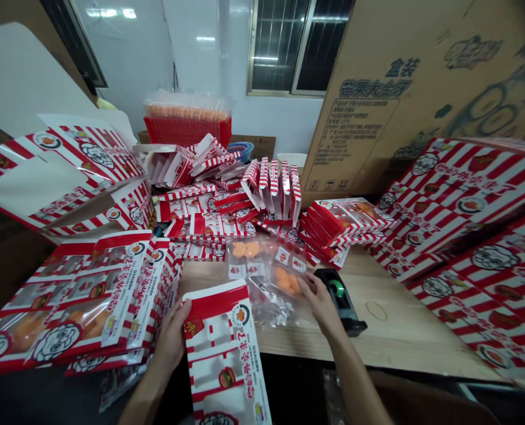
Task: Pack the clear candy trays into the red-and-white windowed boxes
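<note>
My left hand (pixel 174 324) grips the upper left edge of a flat red-and-white box (pixel 225 354) with cut-out windows and a burger picture. The box tilts toward me over the table's front edge. At the table's middle, my right hand (pixel 320 301) has its fingers closed at the edge of a clear plastic pack (pixel 288 277) with orange pieces and small printed cards; the fingertips are partly hidden. Another clear pack (pixel 246 251) with orange pieces lies just left of it. Crumpled clear plastic (pixel 269 304) is between the box and my right hand.
A black tape dispenser (pixel 340 301) and a rubber band (pixel 376 311) lie at right on the wooden table (pixel 404 336). Filled boxes (pixel 89 295) are stacked left, more boxes (pixel 218 206) heap behind. Large striped cartons (pixel 479 236) and a brown cardboard box (pixel 368 118) stand right.
</note>
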Motion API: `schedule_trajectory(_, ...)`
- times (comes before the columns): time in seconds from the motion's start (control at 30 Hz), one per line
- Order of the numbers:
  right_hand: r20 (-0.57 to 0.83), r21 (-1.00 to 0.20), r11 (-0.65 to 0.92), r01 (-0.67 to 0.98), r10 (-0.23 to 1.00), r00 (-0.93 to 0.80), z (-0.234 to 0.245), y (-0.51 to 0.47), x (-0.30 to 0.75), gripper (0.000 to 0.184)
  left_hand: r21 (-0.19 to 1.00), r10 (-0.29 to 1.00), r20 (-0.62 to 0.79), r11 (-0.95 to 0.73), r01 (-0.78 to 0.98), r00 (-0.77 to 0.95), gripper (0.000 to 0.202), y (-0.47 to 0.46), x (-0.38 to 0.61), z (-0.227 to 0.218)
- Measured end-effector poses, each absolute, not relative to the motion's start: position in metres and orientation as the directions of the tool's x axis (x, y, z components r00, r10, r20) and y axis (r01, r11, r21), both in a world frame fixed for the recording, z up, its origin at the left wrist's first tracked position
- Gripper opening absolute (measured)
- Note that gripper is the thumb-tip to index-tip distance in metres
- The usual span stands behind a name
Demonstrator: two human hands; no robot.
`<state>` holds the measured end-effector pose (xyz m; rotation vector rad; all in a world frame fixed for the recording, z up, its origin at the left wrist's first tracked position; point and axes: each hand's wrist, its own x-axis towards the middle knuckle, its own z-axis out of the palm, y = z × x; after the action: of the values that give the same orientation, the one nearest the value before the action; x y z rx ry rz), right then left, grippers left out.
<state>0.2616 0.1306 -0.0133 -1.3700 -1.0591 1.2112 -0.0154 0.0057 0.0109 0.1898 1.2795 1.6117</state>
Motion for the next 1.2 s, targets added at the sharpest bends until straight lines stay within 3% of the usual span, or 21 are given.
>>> schedule_trajectory(0.1,-0.234,-0.969,-0.228,-0.092,0.97,0.066,-0.018,0.153,0.26,0.032,0.838,0.709,-0.414,0.053,-0.542,-0.571,0.035,0.006,-0.012,0.012)
schedule_trajectory(0.17,-0.289,-0.946,-0.283,-0.159,0.957,0.014,-0.017,0.159,0.262,0.026,0.879,0.742,-0.354,0.057,-0.473,-0.569,0.032,0.007,-0.01,0.013)
schedule_trajectory(0.27,-0.315,-0.917,-0.315,-0.246,0.948,-0.038,-0.006,0.156,0.267,0.02,0.96,0.916,-0.208,0.124,-0.252,-0.342,0.032,0.008,-0.007,0.017)
schedule_trajectory(0.37,-0.293,-0.901,-0.293,-0.32,0.955,-0.047,0.01,0.141,0.268,0.023,0.995,0.988,-0.092,0.085,-0.057,-0.126,0.034,0.012,0.0,0.024)
schedule_trajectory(0.5,-0.183,-0.876,-0.145,-0.459,0.982,0.038,0.034,0.119,0.251,0.034,0.996,0.997,-0.071,0.07,-0.051,-0.01,0.038,0.017,0.018,0.036)
schedule_trajectory(0.6,-0.105,-0.839,-0.043,-0.543,0.991,0.085,0.049,0.107,0.233,0.03,0.995,0.996,-0.067,0.071,-0.077,0.059,0.041,0.022,0.034,0.045)
schedule_trajectory(0.8,-0.243,-0.86,-0.298,-0.415,0.953,-0.18,0.064,0.09,0.236,0.03,0.978,0.994,-0.105,0.102,-0.181,-0.007,0.043,0.032,0.039,0.048)
schedule_trajectory(0.9,-0.241,-0.876,-0.308,-0.371,0.946,-0.216,0.065,0.089,0.25,0.034,0.964,0.988,-0.141,0.123,-0.237,-0.062,0.046,0.032,0.034,0.042)
schedule_trajectory(1.0,-0.244,-0.917,-0.334,-0.218,0.902,-0.357,0.064,0.09,0.262,0.033,0.956,0.984,-0.163,0.14,-0.259,-0.071,0.048,0.028,0.035,0.038)
schedule_trajectory(1.2,-0.291,-0.948,-0.315,0.039,0.817,-0.498,0.07,0.085,0.274,0.028,0.979,0.994,-0.11,0.108,-0.172,-0.002,0.035,0.022,0.033,0.038)
